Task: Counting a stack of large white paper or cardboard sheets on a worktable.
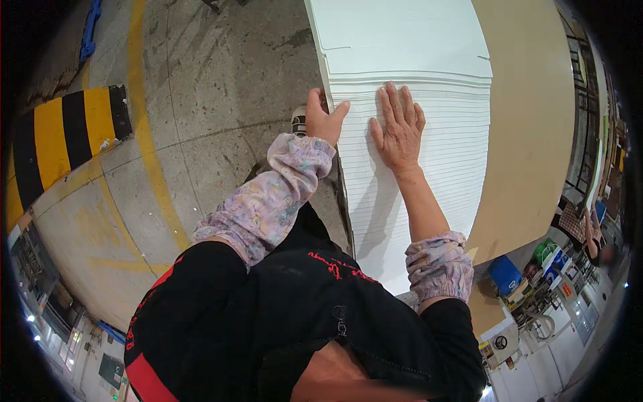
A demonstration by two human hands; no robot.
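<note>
Your right hand (400, 130) lies palm down on a broad stack of white sheets (418, 161), fingers stretched toward 12 o'clock and thumb spread out toward 10 o'clock. Your left hand (326, 122) is at the stack's long left edge, at 9 o'clock from your right hand; its thumb reaches over the top while the fingers stand apart from it at the edge. You cannot tell from here whether that hand pinches any sheets.

The sheets run under and around your right hand, from 12 o'clock down to 6 o'clock, their edges stepped in close, parallel lines. Just beyond your right fingertips, toward 12 o'clock, thicker ridges cross the stack. A tan tabletop (529, 120) shows at 3 o'clock from the sheets. At the view's 9 to 10 o'clock, a yellow-and-black striped barrier (60, 134) stands on the concrete floor (221, 80).
</note>
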